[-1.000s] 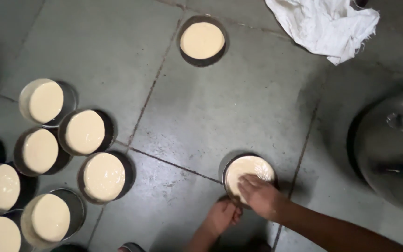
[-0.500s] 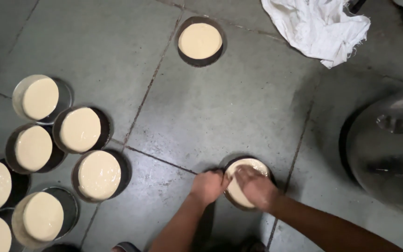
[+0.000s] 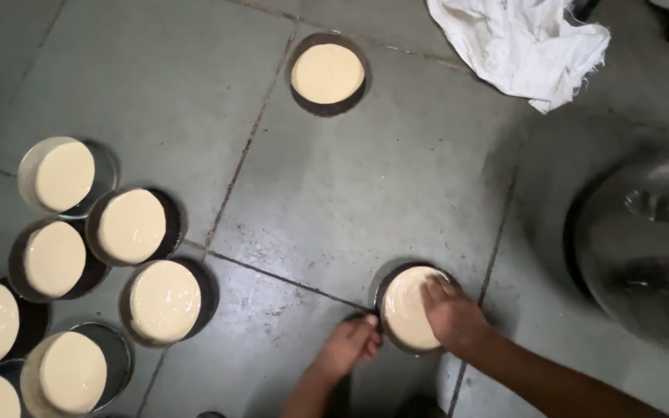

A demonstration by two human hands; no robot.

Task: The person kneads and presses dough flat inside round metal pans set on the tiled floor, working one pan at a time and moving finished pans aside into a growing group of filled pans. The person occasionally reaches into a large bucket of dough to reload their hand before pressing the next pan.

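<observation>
- Down at the bottom, a round dark tin (image 3: pixel 408 306) sits on the grey tiled floor (image 3: pixel 396 186), filled with pale cream batter.
- Right hand (image 3: pixel 451 313) is spread flat over the tin's right side, fingers pressing on the batter surface, not closed round anything.
- Left hand (image 3: pixel 348 346) rests at the tin's left rim, fingertips touching the edge; I can't tell whether it truly grips.
- Far side of the floor: a lone tin (image 3: pixel 327 73) of the same batter, standing well apart.
- Over on the left, a cluster of filled tins (image 3: pixel 132 226) packed just beside one another, all holding smooth cream batter.
- Top right, a crumpled white cloth (image 3: pixel 524 46).
- Right edge, a large metal vessel (image 3: pixel 644 248), its contents not visible.
</observation>
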